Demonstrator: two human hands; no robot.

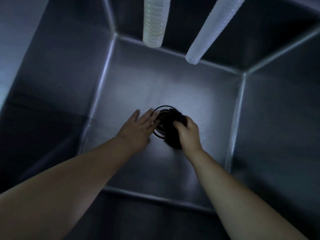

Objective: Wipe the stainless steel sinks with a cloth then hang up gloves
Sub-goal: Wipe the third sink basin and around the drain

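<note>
I look straight down into a deep stainless steel sink (138,80) in dim light. A round dark drain (161,112) sits in the middle of its floor. My right hand (188,132) grips a dark cloth (174,122) bunched over the drain's right side. My left hand (138,129) lies flat with straight fingers, its fingertips touching the drain's left rim. Both forearms reach down from the bottom of the frame. No gloves are in view.
Two translucent ribbed hoses hang down from above at the back, the left hose (155,21) near the middle and the right hose (209,32) slanting beside it. Steel walls (60,66) close in on every side.
</note>
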